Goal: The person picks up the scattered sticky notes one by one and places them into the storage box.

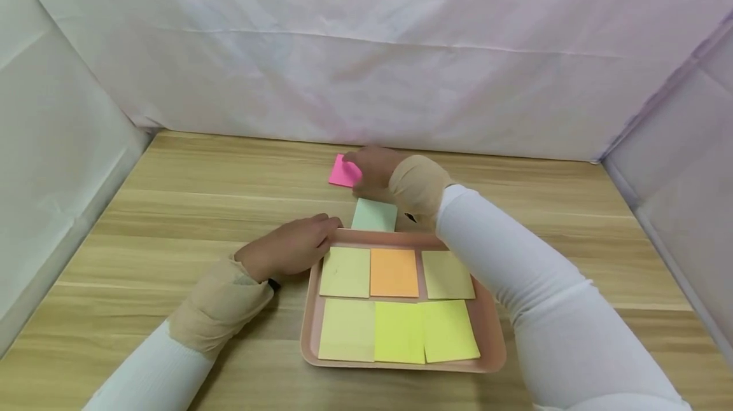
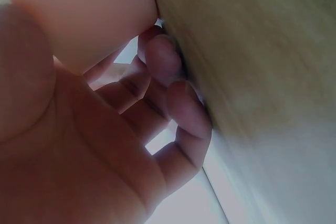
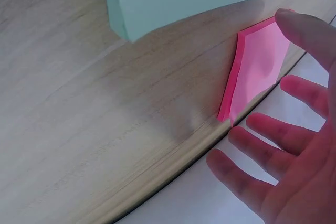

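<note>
My left hand [image 1: 294, 245] grips the back left corner of a pink tray [image 1: 494, 341]. The left wrist view has its fingers [image 2: 186, 111] curled beside the tray wall [image 2: 100, 11], close to the table. Beyond the tray, my right hand [image 1: 375, 167] is over the right side of a bright pink sticky note pad [image 1: 342, 174]. In the right wrist view its fingers are spread and loosely bent, with the thumb at the far edge of the pink pad [image 3: 257, 69]; whether it touches is unclear. Between them is a mint green pad [image 1: 375, 215], partly behind the tray rim.
Inside the tray are two rows of sticky note pads, among them an orange one [image 1: 394, 273], pale yellow ones [image 1: 345, 272] and bright yellow ones [image 1: 399, 333]. White sheeting [image 1: 321, 80] walls the wooden table [image 1: 189, 207] at the back and sides.
</note>
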Demonstrator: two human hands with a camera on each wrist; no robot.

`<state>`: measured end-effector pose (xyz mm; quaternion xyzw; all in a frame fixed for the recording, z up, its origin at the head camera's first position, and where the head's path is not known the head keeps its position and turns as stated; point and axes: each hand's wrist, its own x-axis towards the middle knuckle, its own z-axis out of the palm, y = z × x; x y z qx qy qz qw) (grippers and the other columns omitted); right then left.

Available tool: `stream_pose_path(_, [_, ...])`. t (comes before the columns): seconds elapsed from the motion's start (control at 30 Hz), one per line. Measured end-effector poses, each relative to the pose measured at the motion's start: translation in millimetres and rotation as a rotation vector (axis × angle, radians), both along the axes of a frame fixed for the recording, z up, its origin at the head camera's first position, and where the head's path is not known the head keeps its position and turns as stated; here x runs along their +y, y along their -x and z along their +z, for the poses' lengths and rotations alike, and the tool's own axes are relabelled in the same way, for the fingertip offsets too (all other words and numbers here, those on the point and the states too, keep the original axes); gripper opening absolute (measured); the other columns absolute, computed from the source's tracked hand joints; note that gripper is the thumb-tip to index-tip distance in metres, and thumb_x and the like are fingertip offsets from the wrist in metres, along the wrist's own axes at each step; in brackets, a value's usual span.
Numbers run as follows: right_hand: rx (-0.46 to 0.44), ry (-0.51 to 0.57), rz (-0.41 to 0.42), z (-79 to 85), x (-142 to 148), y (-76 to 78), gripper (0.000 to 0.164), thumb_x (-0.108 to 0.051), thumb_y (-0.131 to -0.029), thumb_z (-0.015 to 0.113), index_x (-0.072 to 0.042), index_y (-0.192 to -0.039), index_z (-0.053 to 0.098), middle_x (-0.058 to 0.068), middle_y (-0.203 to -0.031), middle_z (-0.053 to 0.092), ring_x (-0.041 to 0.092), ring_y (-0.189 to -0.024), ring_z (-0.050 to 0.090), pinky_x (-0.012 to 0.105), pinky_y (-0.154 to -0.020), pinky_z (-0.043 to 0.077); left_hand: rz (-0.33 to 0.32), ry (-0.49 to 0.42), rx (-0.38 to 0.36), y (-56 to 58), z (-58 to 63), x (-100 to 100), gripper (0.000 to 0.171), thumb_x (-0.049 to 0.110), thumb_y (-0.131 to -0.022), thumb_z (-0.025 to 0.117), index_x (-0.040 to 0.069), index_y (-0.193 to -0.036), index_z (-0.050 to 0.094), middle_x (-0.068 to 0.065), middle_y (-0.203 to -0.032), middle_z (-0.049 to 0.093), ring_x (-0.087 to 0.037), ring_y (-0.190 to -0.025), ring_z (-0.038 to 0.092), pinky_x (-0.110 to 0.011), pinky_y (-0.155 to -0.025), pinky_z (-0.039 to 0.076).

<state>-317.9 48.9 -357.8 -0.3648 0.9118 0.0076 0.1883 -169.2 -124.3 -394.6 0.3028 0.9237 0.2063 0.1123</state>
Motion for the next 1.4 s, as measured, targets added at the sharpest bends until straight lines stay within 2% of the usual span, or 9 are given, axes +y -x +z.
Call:
stream_pose_path(0.33, [-0.005, -0.050, -0.092, -0.4, -1, -11.8, 0.057, -0.033, -0.083, 0.063, -0.025, -0.135, 0.041, -0.002, -0.099, 0.057, 0.018, -0.087, 0.051, 0.034, -0.074, 0.045, 0.012, 0.018, -0.035, -4.1, 4.2, 0, 0.019, 0.014, -0.097, 0.042, 0.015, -0.112, 0.053, -0.002, -0.098, 0.056, -0.015, -0.083, 0.053, -0.040, -0.078, 0.050])
stream_pose_path(0.47, [-0.002, -0.054, -0.118, 2.1, -1, -18.0, 0.058, -0.032, -0.083, 0.061, -0.024, -0.136, 0.040, 0.001, -0.095, 0.058, 0.019, -0.084, 0.052, 0.034, -0.070, 0.044, 0.016, 0.021, -0.037, -5.1, 3.8, 0, 0.019, 0.014, -0.097, 0.043, 0.015, -0.112, 0.054, -0.002, -0.099, 0.056, -0.015, -0.083, 0.053, -0.040, -0.079, 0.050])
stream_pose_path(0.57, [0.018, -0.038, -0.108, 0.7, 0, -19.1, 0.055, -0.032, -0.083, 0.062, -0.021, -0.133, 0.041, 0.002, -0.092, 0.058, 0.019, -0.081, 0.052, 0.032, -0.067, 0.043, 0.013, 0.019, -0.034, -4.7, 2.7, 1, 0.019, 0.014, -0.097, 0.042, 0.015, -0.113, 0.054, -0.003, -0.099, 0.056, -0.015, -0.084, 0.053, -0.040, -0.079, 0.050])
stream_pose_path(0.83, [0.057, -0.002, -0.086, -12.0, 0, -7.5, 0.043, -0.035, -0.079, 0.068, -0.017, -0.114, 0.049, 0.000, -0.089, 0.058, 0.017, -0.079, 0.052, 0.030, -0.068, 0.045, -0.011, 0.005, -0.011, -1.8, 2.5, 1, 0.017, 0.011, -0.096, 0.042, 0.014, -0.108, 0.054, -0.002, -0.094, 0.055, -0.015, -0.080, 0.052, -0.039, -0.075, 0.049])
stream_pose_path(0.93, [0.066, -0.008, -0.078, -18.0, -2, -1.3, 0.051, -0.040, -0.074, 0.073, -0.019, -0.112, 0.047, -0.002, -0.088, 0.058, 0.015, -0.078, 0.053, 0.030, -0.068, 0.047, -0.018, 0.005, 0.002, 0.1, 1.7, -1, 0.017, 0.011, -0.096, 0.042, 0.013, -0.107, 0.054, -0.002, -0.093, 0.055, -0.015, -0.079, 0.052, -0.039, -0.074, 0.049])
stream_pose_path(1.03, [0.086, -0.014, -0.074, -24.6, -4, 2.1, 0.063, -0.047, -0.067, 0.077, -0.021, -0.114, 0.043, -0.002, -0.091, 0.057, 0.016, -0.081, 0.053, 0.032, -0.070, 0.047, -0.018, 0.007, -0.001, 1.2, -0.5, -3, 0.017, 0.011, -0.096, 0.042, 0.013, -0.108, 0.054, -0.002, -0.094, 0.055, -0.016, -0.080, 0.052, -0.039, -0.075, 0.049])
stream_pose_path(1.2, [0.120, -0.011, -0.088, -29.4, -5, -0.8, 0.079, -0.054, -0.063, 0.078, -0.021, -0.124, 0.040, 0.003, -0.110, 0.054, 0.020, -0.096, 0.051, 0.038, -0.082, 0.048, -0.001, 0.016, -0.034, 1.1, -5.9, -5, 0.019, 0.013, -0.096, 0.042, 0.012, -0.113, 0.053, -0.003, -0.098, 0.055, -0.016, -0.084, 0.053, -0.040, -0.079, 0.049])
stream_pose_path(1.27, [0.112, 0.016, -0.098, -29.2, -3, -0.6, 0.078, -0.051, -0.065, 0.077, -0.021, -0.126, 0.039, 0.004, -0.115, 0.053, 0.020, -0.097, 0.051, 0.037, -0.083, 0.048, 0.003, 0.024, -0.038, 1.1, -7.5, -5, 0.021, 0.013, -0.096, 0.043, 0.012, -0.115, 0.052, -0.003, -0.099, 0.055, -0.016, -0.084, 0.053, -0.040, -0.079, 0.049])
stream_pose_path(1.4, [0.103, 0.082, -0.125, -28.5, 5, 1.7, 0.067, -0.040, -0.069, 0.073, -0.022, -0.123, 0.039, 0.001, -0.112, 0.052, 0.015, -0.088, 0.050, 0.033, -0.072, 0.049, 0.006, 0.021, -0.033, 1.8, -8.7, -5, 0.021, 0.012, -0.096, 0.043, 0.012, -0.115, 0.053, -0.003, -0.098, 0.055, -0.016, -0.082, 0.052, -0.039, -0.077, 0.049])
